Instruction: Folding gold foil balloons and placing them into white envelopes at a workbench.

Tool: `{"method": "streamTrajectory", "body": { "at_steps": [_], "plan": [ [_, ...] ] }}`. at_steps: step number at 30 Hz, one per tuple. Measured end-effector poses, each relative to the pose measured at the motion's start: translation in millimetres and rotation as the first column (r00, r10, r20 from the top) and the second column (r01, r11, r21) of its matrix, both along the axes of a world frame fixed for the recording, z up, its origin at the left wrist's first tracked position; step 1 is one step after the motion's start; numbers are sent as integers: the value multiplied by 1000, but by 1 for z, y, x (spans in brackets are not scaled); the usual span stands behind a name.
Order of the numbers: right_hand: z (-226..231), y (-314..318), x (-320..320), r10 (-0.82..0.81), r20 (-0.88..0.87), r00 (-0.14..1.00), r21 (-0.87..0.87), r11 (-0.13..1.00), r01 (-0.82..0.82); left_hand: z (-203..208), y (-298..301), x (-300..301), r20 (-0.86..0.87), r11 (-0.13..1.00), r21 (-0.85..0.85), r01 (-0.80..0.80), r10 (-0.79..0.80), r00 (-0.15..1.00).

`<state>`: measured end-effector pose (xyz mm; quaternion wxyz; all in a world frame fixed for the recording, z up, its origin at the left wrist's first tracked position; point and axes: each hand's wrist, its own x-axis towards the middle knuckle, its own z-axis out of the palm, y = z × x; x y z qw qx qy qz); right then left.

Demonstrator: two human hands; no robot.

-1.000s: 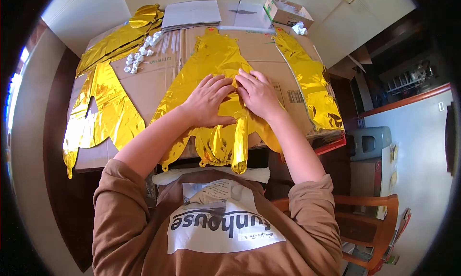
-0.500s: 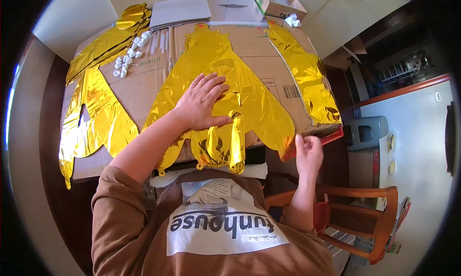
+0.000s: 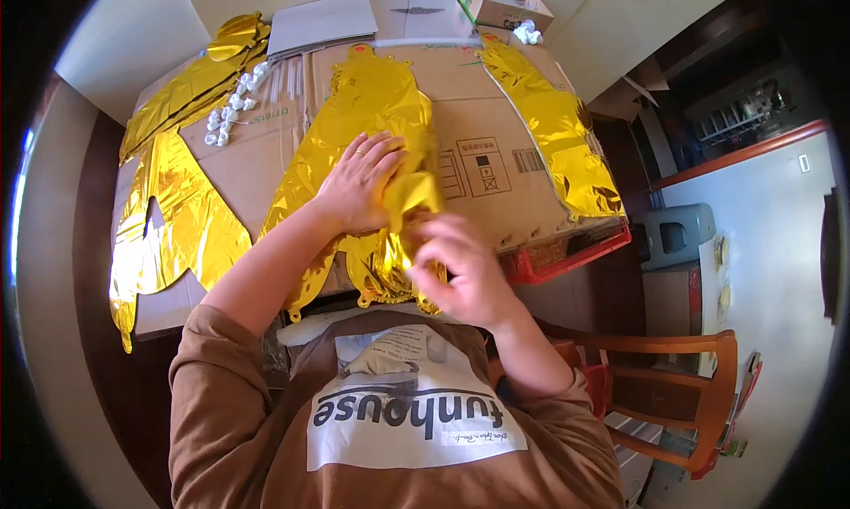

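Observation:
A flat gold foil balloon (image 3: pixel 365 93) lies on the cardboard in front of me, its right-hand flap doubled over toward the left. My left hand (image 3: pixel 359 186) presses down on its middle, palm down with the fingers stretched out. Just right of it, my right hand (image 3: pixel 465 270) has its fingers curled at the lower part of the turned flap. That hand and the foil beside it are smeared by motion, and the flap's tip is hidden.
Another gold foil balloon (image 3: pixel 186 217) lies at the left, with more gold foil (image 3: pixel 190 88) behind it. A long gold foil piece (image 3: pixel 558 133) rests at the right. White crumpled bits (image 3: pixel 228 115), a grey-white flat panel (image 3: pixel 323 24) and a small carton (image 3: pixel 505 4) are farther back. A wooden chair (image 3: pixel 651 350) stands right.
My right hand has moved left from the balloon's lower right corner, and the right flap has folded inward, uncovering printed cardboard. My left hand stays pressed on the middle.

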<state>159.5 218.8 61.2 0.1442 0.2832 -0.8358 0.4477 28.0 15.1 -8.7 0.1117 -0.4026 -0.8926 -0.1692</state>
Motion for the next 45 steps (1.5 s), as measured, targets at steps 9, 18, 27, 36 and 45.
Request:
{"method": "streamTrajectory", "body": {
  "at_steps": [9, 18, 27, 36, 45],
  "plan": [
    [-34, 52, -68, -153, 218, 964, -73, 982, 172, 0, -7, -3, -180, 885, -458, -90, 6, 984],
    [-59, 39, -97, -126, -164, 978, 544, 816, 196, -24, -13, -10, -327, 879, -448, -160, 6, 945],
    [-57, 38, -93, -98, -200, 975, 604, 771, 201, -32, -13, -14, -390, 887, -431, -166, -17, 921],
    [-56, 38, -92, -95, -178, 979, 606, 774, 185, 51, -19, -38, 220, 884, 450, -122, 23, 975],
    [-59, 40, -92, -86, -176, 981, 592, 786, 175, 16, 36, -69, -28, 981, 177, 80, -77, 997]
  ]
}}
